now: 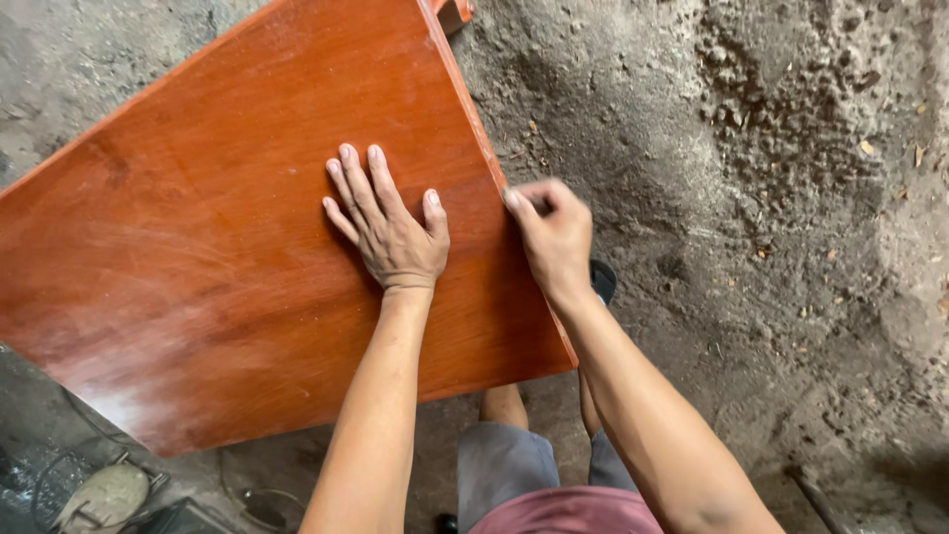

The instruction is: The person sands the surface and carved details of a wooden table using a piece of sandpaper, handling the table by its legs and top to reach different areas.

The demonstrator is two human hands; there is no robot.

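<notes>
A: Where's the board point(198, 247) sitting?

B: It's taking up the left and centre of the view, glossy red-brown top facing up, tilted diagonally. Its right edge is running from far centre down to the near corner, just above the person's knees.

A: Left hand point(388, 229)?

B: Lying flat on the board, palm down, fingers spread and pointing far-left. It's released, not gripping anything, just pressing on the surface near the right edge.

A: Right hand point(552, 235)?

B: Sitting at the board's right edge, fingers curled in tight, thumb tip touching the edge. Looks like it's pinching sth small, but can't tell what; it's hidden by the fingers.

A: Hands close together?

B: Near each other, not touching. Left is on the top, right is at the rim.

A: What's around?

B: Dirt floor point(771, 198) w/ scattered debris is spreading across the right side. Some wire and metal junk point(104, 491) is lying near-left, under the board's near corner. A dark shoe point(603, 280) is showing just beside the right wrist.
</notes>
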